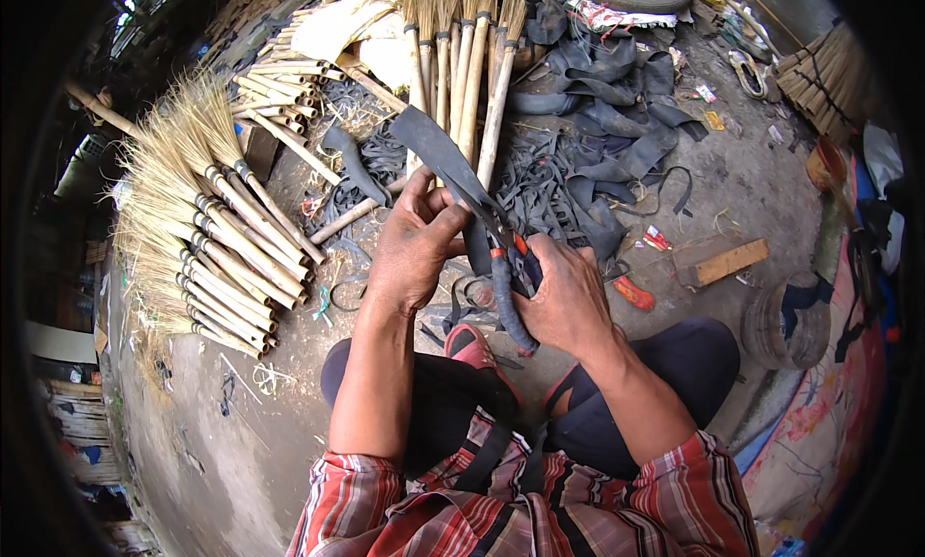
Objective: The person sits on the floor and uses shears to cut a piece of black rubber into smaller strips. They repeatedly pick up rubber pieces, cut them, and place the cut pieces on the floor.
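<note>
My left hand (pixel 409 244) pinches a wide strip of black rubber (pixel 431 143) between thumb and fingers, its broad end pointing up and to the left. In my right hand (pixel 568 302) is a pair of scissors (pixel 502 292), with dark wrapped handles and orange-red near the pivot. The scissor blades lie against the rubber just right of my left fingers; how far they cut into it I cannot make out. Beyond my hands lies a heap of thin black rubber strips (pixel 544 196), with larger rubber sheets (pixel 617 99) behind it.
Bundled straw brooms with short handles (pixel 241 268) lie in a row at left. More brooms (pixel 467 61) stand ahead, beside stacked sticks (pixel 279 90). A wooden block (pixel 732 261), a red object (pixel 633 293) and a round grey container (pixel 785 326) are at right.
</note>
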`<state>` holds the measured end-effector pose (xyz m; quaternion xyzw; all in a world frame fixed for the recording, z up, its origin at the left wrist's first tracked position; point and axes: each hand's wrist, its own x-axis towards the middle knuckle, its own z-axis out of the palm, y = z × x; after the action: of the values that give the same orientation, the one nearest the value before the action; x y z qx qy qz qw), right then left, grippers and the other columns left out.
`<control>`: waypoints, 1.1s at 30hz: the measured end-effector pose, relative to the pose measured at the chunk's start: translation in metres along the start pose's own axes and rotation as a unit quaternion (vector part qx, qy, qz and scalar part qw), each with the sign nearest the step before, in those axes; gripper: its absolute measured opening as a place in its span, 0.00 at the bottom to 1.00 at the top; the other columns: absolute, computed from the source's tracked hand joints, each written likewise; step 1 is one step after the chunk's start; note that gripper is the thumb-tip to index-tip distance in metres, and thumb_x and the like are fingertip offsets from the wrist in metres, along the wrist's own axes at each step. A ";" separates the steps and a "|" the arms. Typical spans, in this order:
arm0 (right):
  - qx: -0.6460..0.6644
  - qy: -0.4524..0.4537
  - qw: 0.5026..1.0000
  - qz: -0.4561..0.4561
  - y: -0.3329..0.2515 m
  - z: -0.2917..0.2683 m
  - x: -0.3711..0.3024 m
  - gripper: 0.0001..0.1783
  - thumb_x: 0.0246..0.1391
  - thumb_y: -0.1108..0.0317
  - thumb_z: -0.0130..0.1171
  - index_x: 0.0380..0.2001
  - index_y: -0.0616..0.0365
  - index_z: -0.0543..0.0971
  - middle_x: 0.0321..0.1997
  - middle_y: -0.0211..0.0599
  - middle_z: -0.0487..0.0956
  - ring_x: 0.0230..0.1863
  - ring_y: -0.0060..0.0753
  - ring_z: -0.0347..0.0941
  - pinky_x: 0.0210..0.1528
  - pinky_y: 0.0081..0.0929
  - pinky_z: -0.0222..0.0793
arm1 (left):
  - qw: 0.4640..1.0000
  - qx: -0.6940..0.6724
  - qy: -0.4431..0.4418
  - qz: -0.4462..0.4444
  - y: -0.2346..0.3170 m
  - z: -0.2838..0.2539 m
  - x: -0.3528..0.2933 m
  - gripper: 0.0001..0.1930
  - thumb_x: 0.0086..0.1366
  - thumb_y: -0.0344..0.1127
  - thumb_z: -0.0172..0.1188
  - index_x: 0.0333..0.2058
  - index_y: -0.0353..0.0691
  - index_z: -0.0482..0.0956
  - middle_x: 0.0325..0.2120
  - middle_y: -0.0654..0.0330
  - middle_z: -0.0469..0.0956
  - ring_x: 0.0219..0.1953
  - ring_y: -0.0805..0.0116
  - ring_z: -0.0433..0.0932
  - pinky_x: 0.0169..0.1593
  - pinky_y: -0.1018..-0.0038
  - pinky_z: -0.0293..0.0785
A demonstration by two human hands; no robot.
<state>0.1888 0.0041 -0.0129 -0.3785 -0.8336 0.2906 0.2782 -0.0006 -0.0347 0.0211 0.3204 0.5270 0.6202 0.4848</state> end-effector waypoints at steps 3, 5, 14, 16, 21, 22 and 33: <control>-0.036 0.027 0.999 -0.019 0.004 0.000 0.001 0.41 0.41 0.29 0.75 0.30 0.61 0.78 0.24 0.47 0.80 0.32 0.52 0.79 0.41 0.43 0.66 | 0.999 0.018 -0.035 -0.020 -0.005 0.001 0.000 0.32 0.71 0.24 0.58 0.72 0.41 0.61 0.37 0.69 0.81 0.38 0.77 0.81 0.40 0.74 0.82; -0.016 -0.004 1.000 0.001 0.005 -0.005 0.000 0.40 0.41 0.32 0.77 0.32 0.61 0.78 0.25 0.47 0.79 0.32 0.53 0.77 0.42 0.44 0.66 | 0.999 0.032 -0.034 -0.017 -0.006 0.001 0.000 0.32 0.71 0.25 0.59 0.72 0.41 0.61 0.37 0.69 0.81 0.38 0.77 0.81 0.40 0.74 0.82; 0.016 -0.068 0.994 0.088 -0.002 -0.003 -0.007 0.37 0.40 0.35 0.79 0.29 0.61 0.78 0.26 0.48 0.78 0.30 0.55 0.74 0.38 0.46 0.65 | 0.999 -0.010 0.035 0.012 0.002 0.001 0.003 0.32 0.71 0.27 0.60 0.71 0.37 0.61 0.40 0.65 0.82 0.38 0.75 0.82 0.41 0.72 0.84; 0.018 -0.052 0.997 0.061 0.000 0.000 -0.006 0.38 0.40 0.35 0.79 0.31 0.61 0.78 0.26 0.47 0.78 0.31 0.55 0.75 0.40 0.46 0.65 | 0.999 0.000 0.035 0.019 0.002 0.000 0.003 0.31 0.71 0.26 0.60 0.70 0.36 0.62 0.40 0.65 0.82 0.38 0.75 0.82 0.42 0.72 0.84; -0.022 0.014 1.000 -0.012 0.005 0.002 0.001 0.41 0.44 0.28 0.73 0.31 0.61 0.77 0.24 0.49 0.80 0.31 0.52 0.78 0.43 0.43 0.65 | 0.998 0.050 -0.037 0.019 -0.007 0.001 0.000 0.28 0.72 0.25 0.58 0.69 0.37 0.64 0.40 0.66 0.82 0.38 0.77 0.81 0.42 0.75 0.81; -0.016 0.000 1.000 -0.004 0.005 0.000 0.001 0.40 0.43 0.31 0.75 0.32 0.62 0.77 0.25 0.48 0.80 0.31 0.52 0.78 0.43 0.44 0.66 | 0.998 0.051 -0.041 0.017 -0.008 0.000 0.001 0.28 0.72 0.25 0.58 0.69 0.37 0.64 0.40 0.66 0.82 0.38 0.77 0.80 0.42 0.76 0.80; 0.071 -0.135 0.980 0.126 -0.002 -0.010 -0.003 0.37 0.44 0.36 0.77 0.31 0.62 0.77 0.27 0.48 0.80 0.33 0.55 0.78 0.42 0.45 0.67 | 0.999 0.017 0.022 0.022 0.000 0.000 0.003 0.23 0.73 0.29 0.59 0.65 0.36 0.69 0.39 0.67 0.82 0.37 0.79 0.79 0.40 0.77 0.77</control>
<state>0.1964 0.0032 -0.0054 -0.4174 -0.7864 0.4297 0.1506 -0.0021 -0.0317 0.0208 0.3261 0.5414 0.6283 0.4537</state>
